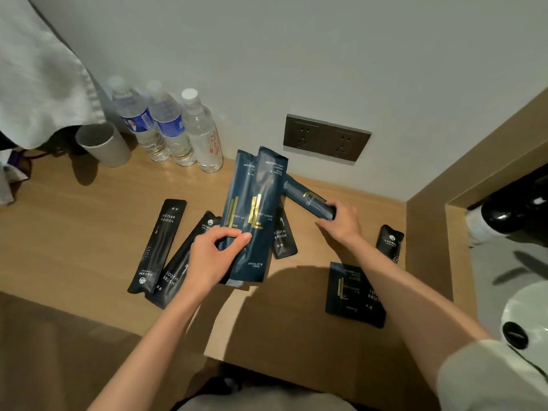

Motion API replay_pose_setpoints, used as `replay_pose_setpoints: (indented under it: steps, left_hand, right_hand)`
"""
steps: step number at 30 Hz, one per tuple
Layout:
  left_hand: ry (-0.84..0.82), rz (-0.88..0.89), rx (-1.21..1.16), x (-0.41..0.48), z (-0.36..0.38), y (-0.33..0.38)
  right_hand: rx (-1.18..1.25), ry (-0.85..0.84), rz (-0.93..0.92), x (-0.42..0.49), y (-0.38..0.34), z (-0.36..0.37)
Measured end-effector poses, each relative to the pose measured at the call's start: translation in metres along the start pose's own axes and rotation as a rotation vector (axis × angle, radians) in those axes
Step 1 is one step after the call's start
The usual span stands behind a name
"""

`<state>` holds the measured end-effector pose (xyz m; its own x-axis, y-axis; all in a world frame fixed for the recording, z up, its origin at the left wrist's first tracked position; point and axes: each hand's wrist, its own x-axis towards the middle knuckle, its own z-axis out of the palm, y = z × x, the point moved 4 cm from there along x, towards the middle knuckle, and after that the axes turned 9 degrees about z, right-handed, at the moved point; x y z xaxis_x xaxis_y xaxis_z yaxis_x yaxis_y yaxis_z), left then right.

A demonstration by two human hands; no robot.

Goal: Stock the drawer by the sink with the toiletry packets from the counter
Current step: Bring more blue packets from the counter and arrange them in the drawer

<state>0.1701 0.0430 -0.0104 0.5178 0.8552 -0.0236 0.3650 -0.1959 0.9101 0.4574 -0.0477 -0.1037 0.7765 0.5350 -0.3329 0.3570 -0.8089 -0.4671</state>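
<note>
My left hand (215,256) grips two long dark blue dental kit packets (258,203) with gold marks, held upright above the wooden counter (74,221). My right hand (341,222) closes on the end of a third blue packet (308,198) lying near the wall. Black toothbrush packets lie flat on the counter: one at the left (158,244), one partly under my left hand (181,268), one behind the held packets (283,238). A small black sachet (390,241) and a flat square black packet (353,292) lie at the right. No drawer shows.
Three water bottles (175,129) and a paper cup (103,143) stand at the back left by the wall. A cloth (38,75) hangs at the upper left. A double socket plate (326,137) is on the wall. A wooden side panel (427,226) borders the counter at the right.
</note>
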Motion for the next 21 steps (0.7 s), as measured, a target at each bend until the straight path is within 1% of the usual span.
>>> replay_pose_setpoints:
  steps: [2,4,11,13,14,17,21]
  left_hand:
    - [0.007,-0.014,0.005,0.0,-0.002,-0.003]
    - [0.014,-0.021,0.008,-0.001,-0.003,-0.005]
    - [0.014,-0.031,0.02,-0.004,0.001,-0.005]
    - [0.007,-0.024,0.026,-0.005,0.003,-0.003]
    - [0.004,-0.023,0.031,-0.005,0.004,-0.002]
    - [0.005,-0.021,0.015,-0.006,0.003,0.002]
    - [-0.006,0.021,-0.016,-0.011,-0.003,0.01]
  right_hand:
    - [-0.059,0.042,0.017,0.009,0.001,-0.002]
    - [-0.078,0.036,0.038,0.015,0.002,-0.003]
    - [-0.144,-0.093,0.208,0.016,0.006,0.005]
    - [-0.148,-0.103,0.206,0.009,0.005,0.005]
    - [-0.115,-0.12,0.195,0.005,0.004,0.005]
    - [0.102,-0.196,0.137,-0.015,0.0,-0.001]
    - [0.315,-0.112,0.112,-0.059,0.006,-0.019]
